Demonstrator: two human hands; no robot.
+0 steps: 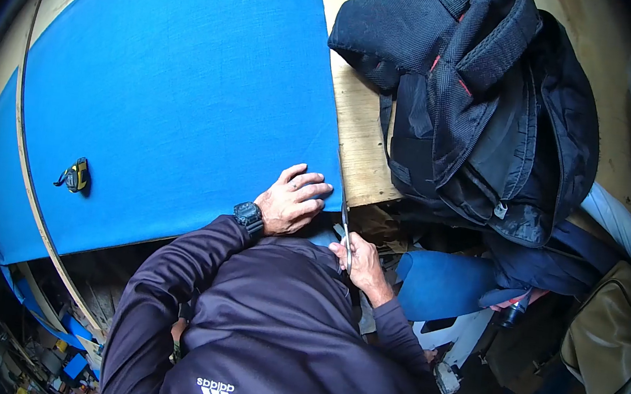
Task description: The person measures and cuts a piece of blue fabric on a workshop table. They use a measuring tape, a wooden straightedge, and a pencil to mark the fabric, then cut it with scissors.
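Blue fabric [196, 82] lies spread over a wooden table [356, 147]. My left hand [293, 201], with a black watch [248, 217] at its wrist, rests flat on the fabric near its front right corner, fingers apart. In my right hand [359, 260] is a pair of scissors [347, 241], closed around the handles. The blades point away from me, along the right edge of the fabric at the corner. Whether the blades are apart is too small to tell.
A black backpack [488, 115] sits on the table at the right. A yellow and black tape measure [76, 176] and a long thin wooden strip [27, 164] lie on the fabric at the left. Below right are a blue seat [441, 287] and an olive bag [610, 340].
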